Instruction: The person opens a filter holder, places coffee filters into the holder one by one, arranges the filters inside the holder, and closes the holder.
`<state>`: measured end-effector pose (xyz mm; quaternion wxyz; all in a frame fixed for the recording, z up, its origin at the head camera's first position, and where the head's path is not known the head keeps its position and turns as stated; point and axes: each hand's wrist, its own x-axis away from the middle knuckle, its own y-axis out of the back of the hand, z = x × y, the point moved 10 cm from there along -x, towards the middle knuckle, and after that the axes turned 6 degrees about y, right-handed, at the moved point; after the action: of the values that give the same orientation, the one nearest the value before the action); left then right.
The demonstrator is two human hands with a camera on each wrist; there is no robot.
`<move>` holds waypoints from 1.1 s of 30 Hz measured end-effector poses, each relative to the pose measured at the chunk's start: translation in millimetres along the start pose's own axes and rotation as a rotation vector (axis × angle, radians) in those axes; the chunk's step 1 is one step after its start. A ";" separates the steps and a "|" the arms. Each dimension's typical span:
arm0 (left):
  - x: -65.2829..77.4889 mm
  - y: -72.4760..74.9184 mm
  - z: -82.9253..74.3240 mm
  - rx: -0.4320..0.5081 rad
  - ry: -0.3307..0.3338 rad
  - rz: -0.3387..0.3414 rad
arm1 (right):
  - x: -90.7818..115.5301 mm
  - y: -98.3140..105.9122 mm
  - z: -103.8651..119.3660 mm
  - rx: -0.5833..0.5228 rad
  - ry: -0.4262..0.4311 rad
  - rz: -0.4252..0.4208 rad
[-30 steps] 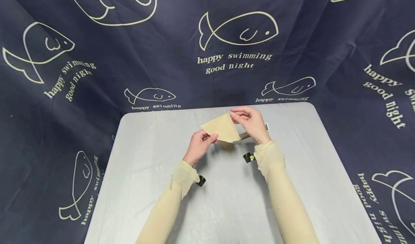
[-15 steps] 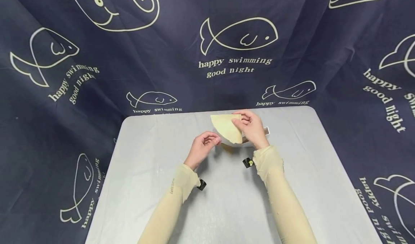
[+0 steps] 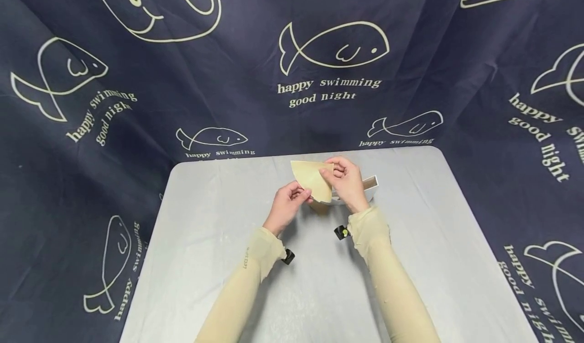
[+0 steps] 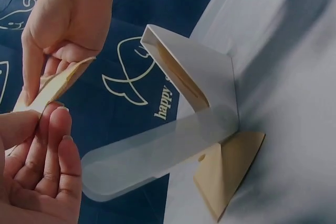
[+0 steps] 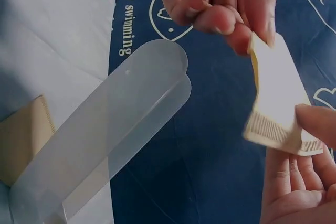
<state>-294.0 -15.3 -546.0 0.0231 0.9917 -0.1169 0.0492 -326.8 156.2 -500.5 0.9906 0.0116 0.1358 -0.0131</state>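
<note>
A tan cone-shaped coffee filter (image 3: 312, 178) is held up between both hands over the far part of the table. My left hand (image 3: 288, 203) pinches its lower left edge between thumb and fingers. Near the crimped edge, my right hand (image 3: 345, 183) grips it, thumb in front and fingers behind. In the right wrist view that ribbed seam (image 5: 273, 132) shows beside the right thumb. Behind the right hand stands a white box (image 4: 194, 66), its narrow mouth showing tan paper inside. A translucent rounded plastic piece (image 4: 157, 156) sticks out beside the box.
A second tan folded paper (image 4: 228, 177) lies on the table by the box's foot. The grey-white table (image 3: 219, 221) ends at a dark blue curtain (image 3: 255, 79) with fish drawings. A black camera (image 3: 341, 232) sits at the right wrist.
The filter has turned, its pointed left end going up. My left hand let go of it half a second ago and now pinches its lower edge. The right hand has shifted slightly left.
</note>
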 end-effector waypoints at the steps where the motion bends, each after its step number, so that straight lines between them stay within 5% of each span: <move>1: 0.0 1.2 0.0 -0.018 -0.004 -0.009 | -0.1 -1.1 0.4 -0.004 -0.002 0.011; 11: 2.6 2.7 -3.3 -0.223 -0.062 0.031 | -16.7 7.3 8.0 -0.061 0.042 0.085; 19: 4.4 -2.5 -0.6 -0.311 -0.062 0.065 | -5.3 -8.4 21.6 0.166 -0.017 0.233; 29: 5.7 4.4 1.3 -0.176 -0.079 0.001 | -6.1 27.6 1.8 -0.054 0.066 -0.135; 33: 5.2 2.6 -1.7 -0.207 -0.086 -0.014 | 0.6 25.4 -7.8 -0.089 0.051 -0.162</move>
<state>-289.8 -18.9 -543.7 0.1208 0.9860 -0.1151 -0.0059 -327.6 181.9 -507.7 0.9820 -0.0429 0.1619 -0.0869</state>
